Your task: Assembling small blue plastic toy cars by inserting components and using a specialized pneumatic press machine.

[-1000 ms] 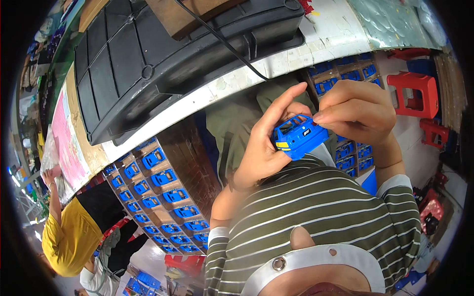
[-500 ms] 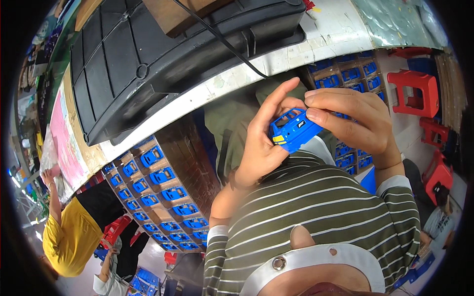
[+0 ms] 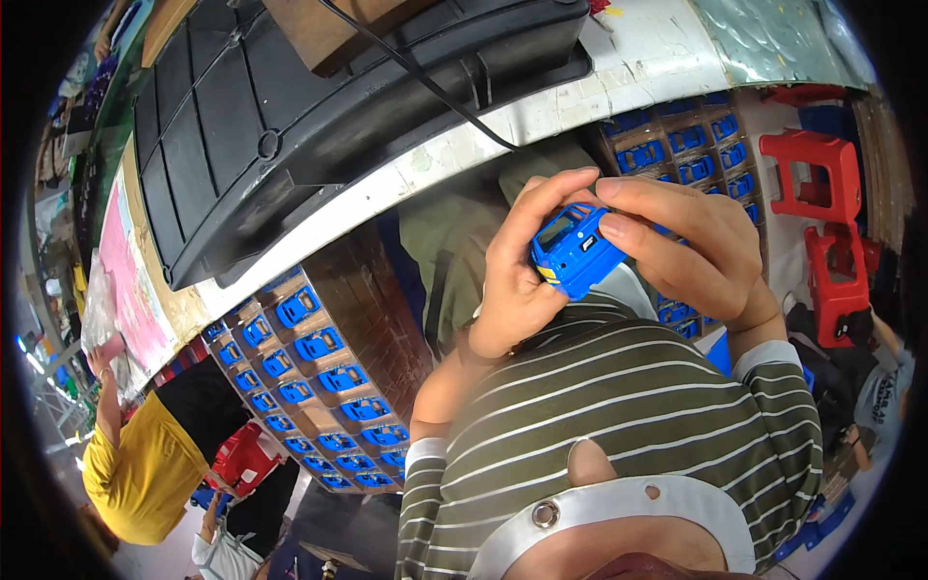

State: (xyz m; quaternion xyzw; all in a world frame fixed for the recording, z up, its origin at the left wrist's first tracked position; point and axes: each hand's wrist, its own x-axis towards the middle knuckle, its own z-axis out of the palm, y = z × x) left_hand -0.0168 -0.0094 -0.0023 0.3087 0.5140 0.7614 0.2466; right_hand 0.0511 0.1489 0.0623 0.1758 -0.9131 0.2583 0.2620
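1. Currently, the toy car body (image 3: 577, 259) lies between the left hand (image 3: 523, 263), which grips it, and the right hand (image 3: 698, 237), fingertips at its edge, grip unclear.
2. Glossy blue, yellow at one corner.

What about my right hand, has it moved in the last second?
Yes. Against the brown box behind it, your right hand has shifted slightly left and lower in the picture, uncovering more blue toy cars.
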